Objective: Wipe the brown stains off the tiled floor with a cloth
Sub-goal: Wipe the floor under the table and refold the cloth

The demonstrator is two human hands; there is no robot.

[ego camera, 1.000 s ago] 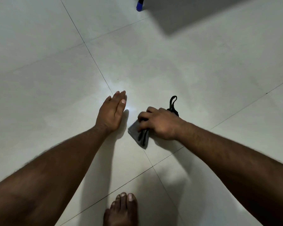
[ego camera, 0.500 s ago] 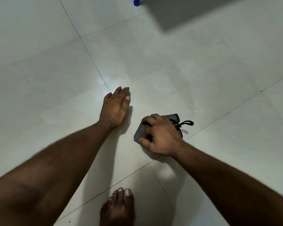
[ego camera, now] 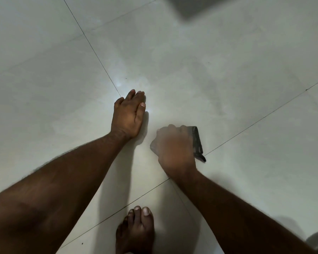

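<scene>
We crouch over the pale, glossy tiled floor (ego camera: 218, 70), and our left hand (ego camera: 128, 116) lies flat on it, fingers straight and together, palm down — most likely a prop for our weight while the other arm works. Our right hand (ego camera: 174, 149) is blurred, which suggests a scrubbing stroke; its fingers curl down over the folded dark grey cloth (ego camera: 197, 142), bunching it against the tile just beside a thin grout line (ego camera: 264, 117). The cloth shows only at the hand's right edge. We cannot make out any brown stains here — only a few tiny dark specks. Our bare foot (ego camera: 136, 231) stands near the bottom edge.
</scene>
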